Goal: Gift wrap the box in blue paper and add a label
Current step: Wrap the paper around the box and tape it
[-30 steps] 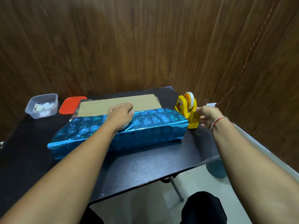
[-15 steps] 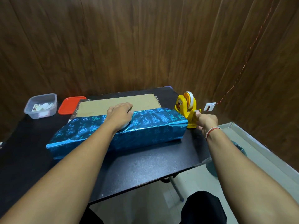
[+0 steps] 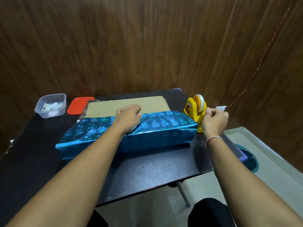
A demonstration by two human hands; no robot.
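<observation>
Head view. Box [image 3: 127, 107] lying long-ways across the black table [image 3: 155, 171], blue paper [image 3: 157, 128] folded up over the near side and partway across the top, bare cardboard showing along the far half. Left hand [image 3: 128, 117] flat on the paper's edge, fingers relaxed and pressing down, pinning the flap against the lid. Right hand [image 3: 214, 121] curled at the yellow dispenser [image 3: 195, 112], just beside the box's right end, fingertips pinched at the cutter side, apparently on the tape's free end, though the tape itself too thin to make out. Tub [image 3: 50, 105] and red lid [image 3: 79, 104] at far left, well apart from the work.

Step in hand, by judgement: drawing off a strip to fix the flap. Best done by pulling the tape out straight, then snapping it down across the blade, not sideways. Keep the left palm firm so the glossy paper cannot slide back or slacken. Watch the light dispenser, likely to tip or skid under a one-handed pull. Label not yet on.
</observation>
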